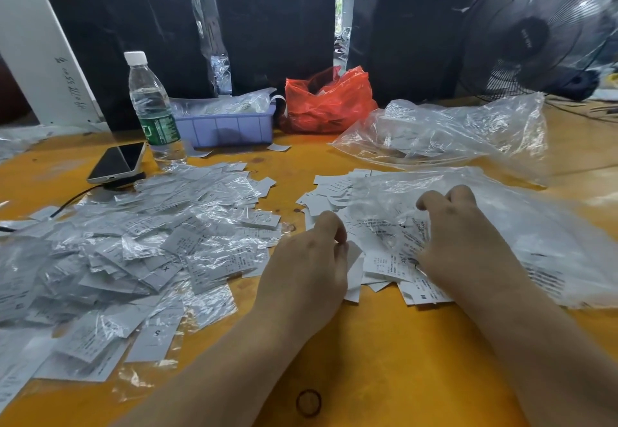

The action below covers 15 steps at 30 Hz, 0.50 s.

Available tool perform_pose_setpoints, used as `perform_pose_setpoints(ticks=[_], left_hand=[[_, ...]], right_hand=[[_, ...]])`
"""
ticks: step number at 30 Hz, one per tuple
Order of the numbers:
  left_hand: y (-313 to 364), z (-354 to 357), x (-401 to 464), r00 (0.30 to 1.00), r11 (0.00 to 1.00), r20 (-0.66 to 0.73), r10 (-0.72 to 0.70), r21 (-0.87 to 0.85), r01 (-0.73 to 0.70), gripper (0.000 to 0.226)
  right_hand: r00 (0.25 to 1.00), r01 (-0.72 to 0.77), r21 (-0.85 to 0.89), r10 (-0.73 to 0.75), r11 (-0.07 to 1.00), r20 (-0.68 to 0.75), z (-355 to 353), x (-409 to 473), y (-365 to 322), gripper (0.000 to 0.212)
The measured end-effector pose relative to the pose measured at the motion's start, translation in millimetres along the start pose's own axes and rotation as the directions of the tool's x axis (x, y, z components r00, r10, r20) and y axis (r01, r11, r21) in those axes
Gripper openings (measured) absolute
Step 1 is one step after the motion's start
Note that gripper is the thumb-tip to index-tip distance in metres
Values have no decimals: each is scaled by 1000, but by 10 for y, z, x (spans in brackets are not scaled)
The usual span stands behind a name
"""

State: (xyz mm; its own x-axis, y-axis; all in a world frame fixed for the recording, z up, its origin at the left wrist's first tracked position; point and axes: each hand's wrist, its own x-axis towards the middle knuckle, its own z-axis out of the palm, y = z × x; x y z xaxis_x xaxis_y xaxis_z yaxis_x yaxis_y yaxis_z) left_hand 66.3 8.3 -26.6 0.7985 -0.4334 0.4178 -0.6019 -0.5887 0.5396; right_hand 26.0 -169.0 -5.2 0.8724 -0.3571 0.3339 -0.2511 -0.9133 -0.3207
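On the yellow table (384, 343) lies a loose pile of white printed labels (384, 262) in front of me. My left hand (307, 269) pinches a folded white label (355, 266) at the pile's left edge. My right hand (465, 236) has curled fingers gripping a small clear plastic bag (394, 226) over the labels. A stack of flat clear bags (518, 226) spreads out under and to the right of that hand. A big heap of labels sealed in clear bags (140, 249) covers the table's left side.
A water bottle (152, 109), a phone (117, 162) on a charger, a purple tray (227, 125) and a red plastic bag (329, 102) stand at the back. A crumpled clear bag (444, 132) lies at back right, a fan (538, 32) beyond it. A rubber band (308, 402) lies near me.
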Motion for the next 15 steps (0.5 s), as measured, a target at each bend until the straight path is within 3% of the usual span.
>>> perform_pose_setpoints(ticks=[4, 9, 15], left_hand=[[-1, 4, -8, 1000, 999, -11, 11, -34, -12, 2], [-27, 19, -4, 1000, 998, -18, 0, -66, -1, 7], [-83, 12, 14, 999, 994, -18, -36, -107, 34, 20]], right_hand=[[974, 163, 118, -141, 980, -176, -24, -14, -55, 49], [893, 417, 272, -336, 867, -299, 22, -36, -137, 35], [888, 453, 419, -355, 787, -293, 79, -48, -220, 25]])
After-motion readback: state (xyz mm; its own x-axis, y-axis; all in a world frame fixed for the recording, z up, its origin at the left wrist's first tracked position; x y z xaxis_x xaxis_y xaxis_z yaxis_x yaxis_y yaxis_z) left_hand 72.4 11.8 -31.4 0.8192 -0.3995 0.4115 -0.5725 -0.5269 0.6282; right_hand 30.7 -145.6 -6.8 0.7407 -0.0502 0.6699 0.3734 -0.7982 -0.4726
